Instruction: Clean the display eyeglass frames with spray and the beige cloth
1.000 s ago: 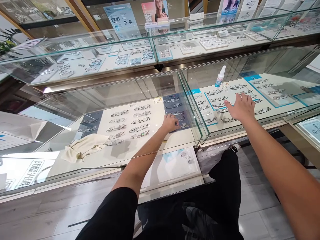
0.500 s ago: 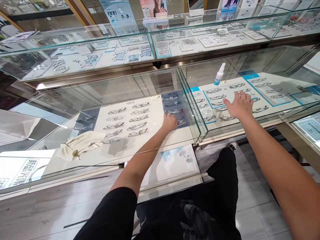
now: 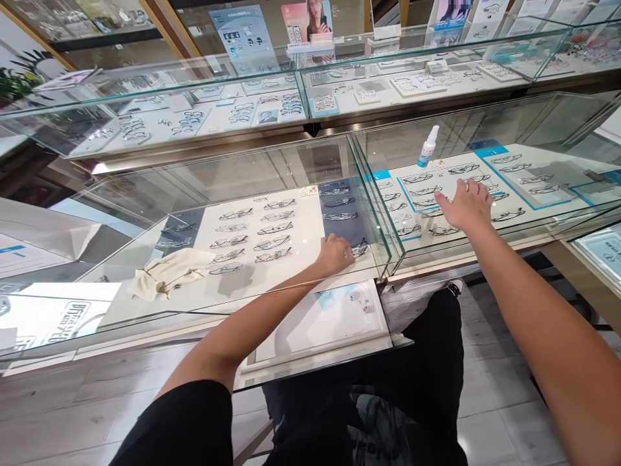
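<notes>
My left hand [image 3: 336,254] is inside the left glass display case, its fingers closed on a pair of eyeglasses [image 3: 359,248] at the near end of a dark blue panel [image 3: 339,228]. The fingers partly hide the frame. Two or three more pairs lie farther up that panel. To its left, several eyeglasses [image 3: 274,228] lie in two columns on a white board. My right hand [image 3: 468,206] is spread flat over the glass of the right case, with nothing in it. Rows of eyeglasses [image 3: 427,191] show beneath and around it.
A white spray bottle [image 3: 427,147] stands on the right case, beyond my right hand. A crumpled cream cloth [image 3: 169,273] lies at the left case's near left. An open drawer [image 3: 334,317] juts out before me. Another glass case [image 3: 233,120] with eyeglasses runs behind.
My left hand has drawn the eyeglasses nearer to me, down to the dark panel's near edge. The right hand stays spread in place. The view has shifted slightly.
</notes>
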The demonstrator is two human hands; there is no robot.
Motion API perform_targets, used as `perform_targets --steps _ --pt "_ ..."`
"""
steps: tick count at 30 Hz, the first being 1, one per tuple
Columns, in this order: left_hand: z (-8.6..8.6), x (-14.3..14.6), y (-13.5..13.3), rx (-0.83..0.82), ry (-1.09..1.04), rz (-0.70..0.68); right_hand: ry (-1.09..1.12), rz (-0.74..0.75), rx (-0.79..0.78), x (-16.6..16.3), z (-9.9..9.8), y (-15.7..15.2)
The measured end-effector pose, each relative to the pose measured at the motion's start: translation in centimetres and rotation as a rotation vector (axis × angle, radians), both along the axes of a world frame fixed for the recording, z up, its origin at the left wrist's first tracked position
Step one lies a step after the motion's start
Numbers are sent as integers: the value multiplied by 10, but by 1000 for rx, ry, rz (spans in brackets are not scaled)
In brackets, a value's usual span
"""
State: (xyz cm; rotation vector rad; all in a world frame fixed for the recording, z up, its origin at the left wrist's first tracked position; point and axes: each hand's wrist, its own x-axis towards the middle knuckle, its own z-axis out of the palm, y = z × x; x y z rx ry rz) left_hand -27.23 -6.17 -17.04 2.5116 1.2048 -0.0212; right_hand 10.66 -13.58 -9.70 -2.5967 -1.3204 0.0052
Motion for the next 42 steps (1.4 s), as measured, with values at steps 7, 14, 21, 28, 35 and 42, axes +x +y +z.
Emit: perform_targets --steps 7,14,21,28,35,42 --pt "45 -26 -78 -257 47 -135 -8 -7 -21 2 -2 3" --pt "95 -43 -113 -505 -21 -213 16 -12 20 3 -5 5" --pt "163 -50 -124 -604 -68 -329 19 -3 4 3 -3 6" --pt "237 -39 -78 -552 -53 -378 35 -10 -6 -2 3 4" --pt "257 -12 -8 -401 157 -353 35 -11 -7 -4 4 3" --pt "225 10 26 -177 199 -136 33 -12 -3 -2 1 5"
